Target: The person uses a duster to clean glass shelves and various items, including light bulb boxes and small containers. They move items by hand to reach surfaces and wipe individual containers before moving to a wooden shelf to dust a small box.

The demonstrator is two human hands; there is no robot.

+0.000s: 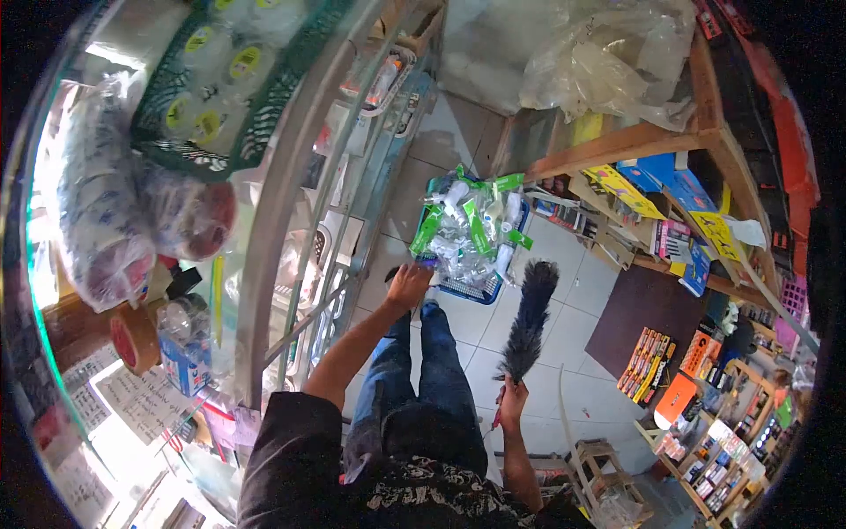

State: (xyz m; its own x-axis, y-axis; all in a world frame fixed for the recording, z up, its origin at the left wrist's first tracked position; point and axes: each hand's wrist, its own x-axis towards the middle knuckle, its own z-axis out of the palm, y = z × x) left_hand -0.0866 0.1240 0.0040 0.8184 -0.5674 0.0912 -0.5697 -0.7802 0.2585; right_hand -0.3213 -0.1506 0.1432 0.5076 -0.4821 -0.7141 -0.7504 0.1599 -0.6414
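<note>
My right hand is closed around the reddish handle of a dark feather duster, whose fluffy head points away from me above the floor. My left hand reaches forward to the near left corner of a blue plastic basket. Its fingers look curled, with a small purplish bit beside them; what they grip is hard to make out. Heaped in the basket are clear plastic packages with green-and-white labels, some with white bulb-like items inside.
A glass display case runs along my left, with wrapped rolls and a green crate on top. Wooden shelving with boxes stands at the right. Cartons lie by a brown mat; a wooden stool is behind right.
</note>
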